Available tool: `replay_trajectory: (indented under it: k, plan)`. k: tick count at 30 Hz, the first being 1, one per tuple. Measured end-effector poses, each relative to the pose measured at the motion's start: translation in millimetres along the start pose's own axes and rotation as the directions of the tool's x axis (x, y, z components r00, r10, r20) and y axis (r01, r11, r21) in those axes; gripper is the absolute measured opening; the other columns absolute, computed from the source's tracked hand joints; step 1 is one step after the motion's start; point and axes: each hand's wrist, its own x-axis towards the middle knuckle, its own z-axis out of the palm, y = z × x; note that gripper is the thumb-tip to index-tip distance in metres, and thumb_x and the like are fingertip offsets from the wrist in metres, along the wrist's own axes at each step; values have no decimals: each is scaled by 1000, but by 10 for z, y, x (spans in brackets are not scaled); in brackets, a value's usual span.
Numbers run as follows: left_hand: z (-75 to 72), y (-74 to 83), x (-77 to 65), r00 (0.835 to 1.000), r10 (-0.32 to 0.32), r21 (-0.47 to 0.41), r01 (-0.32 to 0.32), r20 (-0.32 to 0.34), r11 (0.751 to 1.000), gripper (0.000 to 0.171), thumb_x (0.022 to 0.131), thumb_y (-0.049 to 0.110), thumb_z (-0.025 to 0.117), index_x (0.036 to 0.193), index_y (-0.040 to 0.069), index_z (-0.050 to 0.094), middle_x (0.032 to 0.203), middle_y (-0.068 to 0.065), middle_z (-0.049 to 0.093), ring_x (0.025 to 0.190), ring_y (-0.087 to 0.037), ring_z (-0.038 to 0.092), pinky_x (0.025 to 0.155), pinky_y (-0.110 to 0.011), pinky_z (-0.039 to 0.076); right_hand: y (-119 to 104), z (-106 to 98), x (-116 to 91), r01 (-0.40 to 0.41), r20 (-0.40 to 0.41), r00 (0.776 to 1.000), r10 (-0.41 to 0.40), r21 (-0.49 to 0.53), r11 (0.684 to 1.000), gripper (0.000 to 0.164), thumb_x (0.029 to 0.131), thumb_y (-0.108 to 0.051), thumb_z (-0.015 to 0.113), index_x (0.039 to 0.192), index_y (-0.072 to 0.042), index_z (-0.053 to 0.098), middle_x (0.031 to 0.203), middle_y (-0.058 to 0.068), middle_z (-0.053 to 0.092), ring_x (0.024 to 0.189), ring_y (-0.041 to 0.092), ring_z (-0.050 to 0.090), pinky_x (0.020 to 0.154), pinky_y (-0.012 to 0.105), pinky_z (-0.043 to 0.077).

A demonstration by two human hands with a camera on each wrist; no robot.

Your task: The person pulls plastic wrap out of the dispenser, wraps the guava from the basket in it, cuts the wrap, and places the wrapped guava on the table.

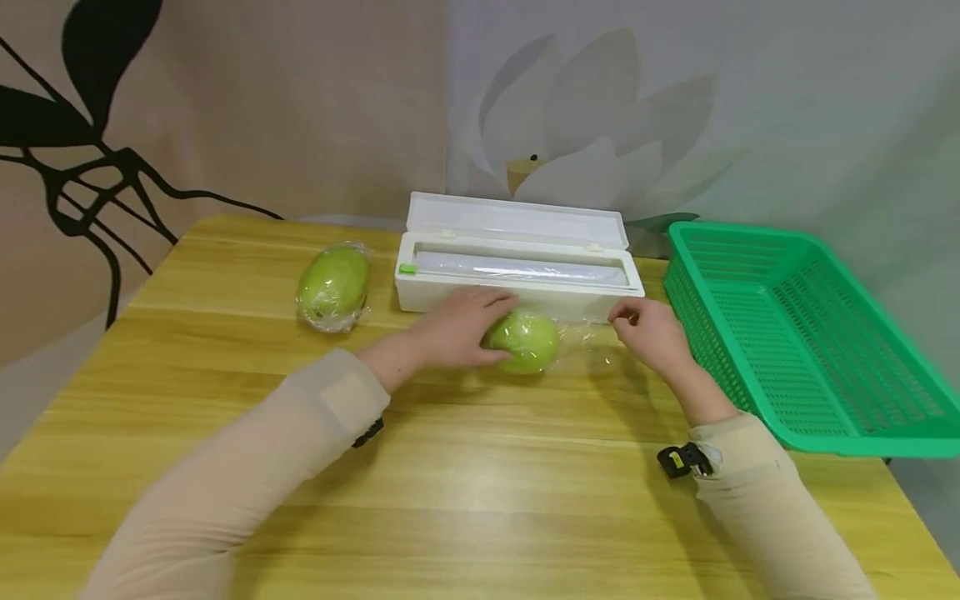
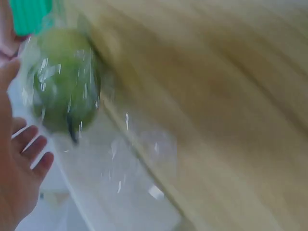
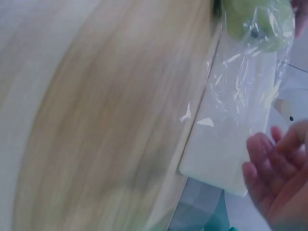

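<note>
A smooth green fruit (image 1: 528, 342) wrapped in clear cling film lies on the table in front of a white cling film box (image 1: 517, 297). My left hand (image 1: 467, 327) is at the fruit's left side, its fingers apart and loosely bent in the left wrist view, thumb and fingertips right at the wrapped fruit (image 2: 65, 82). Out to the right, my right hand (image 1: 651, 332) pinches the loose end of the cling film (image 1: 588, 342), which stretches away from the fruit. More loose film (image 3: 236, 86) shows in front of the box in the right wrist view.
Another film-wrapped green fruit (image 1: 334, 283) rests at the left. The box's lid (image 1: 517, 222) stands up at the back, showing the film roll (image 1: 517, 268) and a green slider (image 1: 407, 269). A green plastic basket (image 1: 787, 333) occupies the right side. A printed curtain hangs behind.
</note>
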Motion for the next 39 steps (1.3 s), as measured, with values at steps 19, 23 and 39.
replay_trajectory:
  k: [19, 23, 39]
  plan:
    - [110, -27, -15, 991, 130, 38, -130, -10, 991, 69, 85, 39, 66, 144, 16, 37, 150, -4, 34, 138, -26, 29, 113, -48, 24, -527, -130, 180, 105, 231, 966, -112, 42, 994, 36, 99, -19, 41, 126, 1, 55, 125, 23, 58, 105, 37, 58, 89, 47, 47]
    - [118, -57, -43, 988, 150, 92, -147, -36, 985, 68, 85, 38, 66, 144, 19, 38, 146, -5, 37, 136, -26, 30, 112, -47, 25, -564, -7, 150, 184, 500, 835, -230, 141, 973, 59, 97, -27, 49, 145, 0, 27, 142, 27, 39, 123, 41, 48, 102, 51, 42]
    - [131, -58, -35, 994, 104, -34, -105, -30, 994, 64, 88, 27, 64, 144, 15, 36, 140, -5, 44, 135, -25, 34, 113, -46, 25, -584, 325, -302, 397, 445, 838, -315, -102, 912, 87, 96, -45, 45, 145, 9, -3, 153, 27, 11, 139, 40, 23, 114, 50, 25]
